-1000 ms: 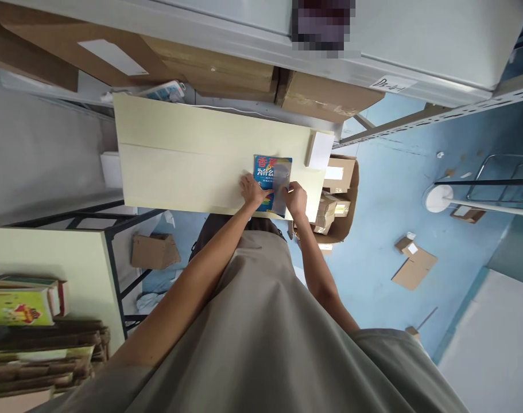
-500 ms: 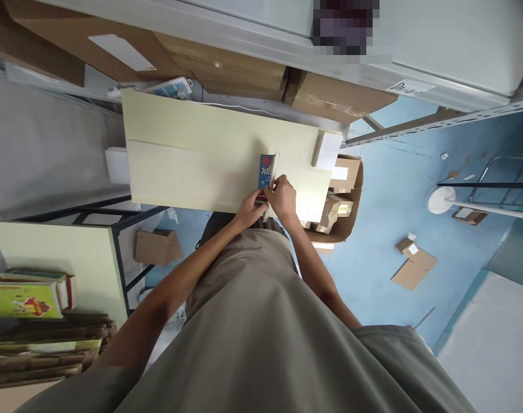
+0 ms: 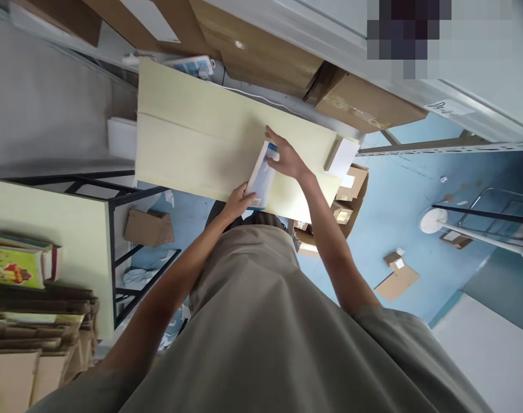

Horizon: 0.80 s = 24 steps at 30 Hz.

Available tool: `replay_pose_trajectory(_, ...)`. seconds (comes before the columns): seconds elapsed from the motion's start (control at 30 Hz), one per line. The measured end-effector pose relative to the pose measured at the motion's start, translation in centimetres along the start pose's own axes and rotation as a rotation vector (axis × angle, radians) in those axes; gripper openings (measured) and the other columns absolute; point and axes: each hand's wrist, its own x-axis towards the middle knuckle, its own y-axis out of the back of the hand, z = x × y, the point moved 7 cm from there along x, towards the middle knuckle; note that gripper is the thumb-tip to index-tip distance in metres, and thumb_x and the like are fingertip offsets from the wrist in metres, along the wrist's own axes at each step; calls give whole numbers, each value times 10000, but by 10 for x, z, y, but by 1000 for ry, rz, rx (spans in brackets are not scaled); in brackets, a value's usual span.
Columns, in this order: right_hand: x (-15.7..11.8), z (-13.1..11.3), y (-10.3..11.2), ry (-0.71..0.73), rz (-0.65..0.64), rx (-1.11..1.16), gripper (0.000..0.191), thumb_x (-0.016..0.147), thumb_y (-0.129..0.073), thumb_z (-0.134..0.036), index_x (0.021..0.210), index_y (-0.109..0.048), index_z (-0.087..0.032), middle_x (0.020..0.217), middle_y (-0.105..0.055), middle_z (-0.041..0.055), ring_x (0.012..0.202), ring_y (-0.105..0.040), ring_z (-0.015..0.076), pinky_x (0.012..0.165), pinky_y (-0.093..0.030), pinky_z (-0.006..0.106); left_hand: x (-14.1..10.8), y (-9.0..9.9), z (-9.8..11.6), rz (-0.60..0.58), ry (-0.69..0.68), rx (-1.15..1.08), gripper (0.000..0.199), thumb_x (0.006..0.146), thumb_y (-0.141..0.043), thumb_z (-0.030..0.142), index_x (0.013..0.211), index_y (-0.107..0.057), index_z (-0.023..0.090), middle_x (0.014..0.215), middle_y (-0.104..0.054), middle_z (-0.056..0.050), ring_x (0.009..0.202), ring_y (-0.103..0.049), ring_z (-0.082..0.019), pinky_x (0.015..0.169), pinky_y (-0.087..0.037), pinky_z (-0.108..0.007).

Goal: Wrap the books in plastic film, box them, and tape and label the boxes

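Note:
A thin blue-and-white book (image 3: pixel 262 182) is held tilted over the near edge of a pale yellow tabletop (image 3: pixel 188 150), its pale edge facing left. My left hand (image 3: pixel 239 203) grips the book's near left corner, thumb on top of the cover. At the far end, my right hand (image 3: pixel 286 158) is open with fingers stretched out; its thumb side is over the blue top of the cover, and whether it presses there I cannot tell. The print on the cover is too blurred to read.
A white box (image 3: pixel 342 156) stands at the tabletop's right end. Beyond it, an open carton (image 3: pixel 361 192) holds small brown boxes. Large cartons (image 3: pixel 256 49) line the shelf behind. To the left, books (image 3: pixel 15 261) lie on another table above stacked flat cardboard (image 3: pixel 37 321).
The book has turned, now showing a paler face instead of the printed blue one. My right hand has moved away from my left, up to the far end, and its fingers have spread.

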Motion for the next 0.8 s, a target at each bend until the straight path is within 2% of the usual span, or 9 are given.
replay_pose_trajectory(0.17, 64, 15, -27, -37, -339, -47, 624, 827, -774, -246, 1432, -655, -147, 1361, -716, 103, 1240, -685, 278, 1129, -549, 411, 6, 11, -26, 29, 70, -189, 435, 861, -641, 347, 1259, -674, 174, 1176, -783, -95, 1142, -726, -294, 1010, -593, -462)
replay_pose_trajectory(0.23, 78, 18, -39, -60, -396, -109, 507, 840, -795, -279, 1317, -703, -133, 1299, -734, 90, 1168, -709, 261, 1086, -565, 388, 12, 22, -41, 105, 108, -208, 458, 844, -651, 315, 1279, -642, 172, 1182, -778, -108, 1150, -727, -292, 1018, -590, -465)
replay_pose_trajectory(0.3, 88, 22, -52, -78, -390, -174, 410, 882, -788, -338, 1223, -714, -122, 1260, -739, 86, 1150, -718, 254, 1067, -569, 377, 18, 36, -57, 230, 149, -175, 466, 833, -655, 284, 1285, -607, 178, 1184, -766, -113, 1151, -727, -279, 1023, -588, -454)
replay_pose_trajectory(0.37, 94, 27, -68, -112, -335, -223, 365, 920, -771, -382, 1172, -706, -127, 1237, -746, 94, 1164, -718, 257, 1074, -567, 386, 25, 49, -68, 348, 175, -93, 409, 840, -648, 270, 1238, -599, 188, 1192, -749, -113, 1150, -723, -263, 1024, -584, -433)
replay_pose_trajectory(0.43, 97, 33, -84, -177, -252, -253, 328, 935, -768, -373, 1147, -695, -134, 1218, -753, 123, 1188, -709, 277, 1111, -550, 449, 32, 55, -72, 397, 177, 32, 317, 859, -639, 267, 1168, -607, 202, 1191, -736, -109, 1135, -716, -254, 1025, -576, -418)
replay_pose_trajectory(0.57, 92, 35, -102, -307, -55, -267, 296, 898, -793, -250, 1122, -684, -90, 1271, -698, 238, 1321, -613, 393, 1190, -434, 666, 39, 55, -63, 343, 149, 350, 254, 902, -626, 256, 1152, -624, 216, 1118, -734, -103, 1085, -708, -288, 1039, -552, -453)
replay_pose_trajectory(0.63, 83, 29, -98, -292, 73, -238, 297, 916, -760, -232, 1159, -680, -81, 1363, -629, 271, 1397, -536, 427, 1202, -398, 702, 37, 55, -53, 304, 97, 500, 262, 928, -628, 264, 1182, -644, 206, 1133, -721, -138, 1108, -700, -330, 1052, -539, -482)
replay_pose_trajectory(0.7, 64, 25, -87, -250, 198, -191, 297, 977, -677, -253, 1234, -667, -104, 1425, -579, 258, 1439, -487, 419, 1203, -405, 694, 35, 58, -43, 265, 37, 641, 276, 951, -636, 288, 1207, -669, 191, 1207, -690, -190, 1163, -683, -378, 1063, -531, -512)
replay_pose_trajectory(0.8, 12, 38, -69, -303, 347, -135, 350, 1041, -563, -302, 1349, -623, -148, 1439, -561, 230, 1436, -485, 395, 1166, -468, 654, 38, 70, -38, 239, -20, 747, 349, 973, -643, 301, 1296, -664, 171, 1278, -654, -217, 1165, -687, -390, 1044, -550, -521)
